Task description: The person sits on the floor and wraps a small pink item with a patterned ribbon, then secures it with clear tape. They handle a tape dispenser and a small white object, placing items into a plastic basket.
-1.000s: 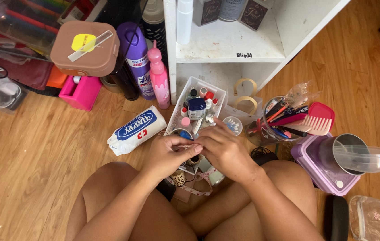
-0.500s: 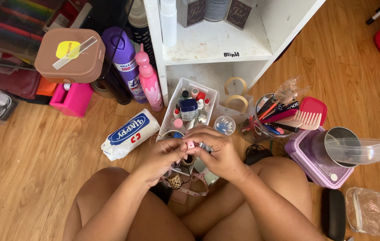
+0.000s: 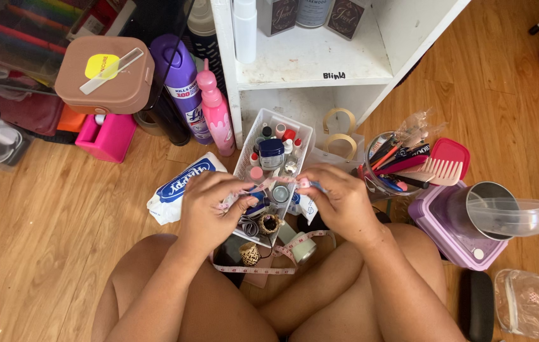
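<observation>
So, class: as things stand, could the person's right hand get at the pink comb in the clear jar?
Probably yes. The right hand is beside the clear jar, and the pink comb sticks out on top uncovered; but that hand is pinching a pink measuring tape.

Wood floor (image 3: 60, 209) under you: wipes pack (image 3: 177, 189), white basket (image 3: 244, 158), purple box (image 3: 453, 244), pink box (image 3: 105, 136).

A white soft pack (image 3: 184, 190) with a blue oval label is seen lying on the floor beside the left hand (image 3: 209, 209). A yellow label (image 3: 101, 66) is fixed atop the brown square case (image 3: 105, 75). Two dark labelled boxes (image 3: 347, 18) are noted on the shelf (image 3: 307, 60).
</observation>
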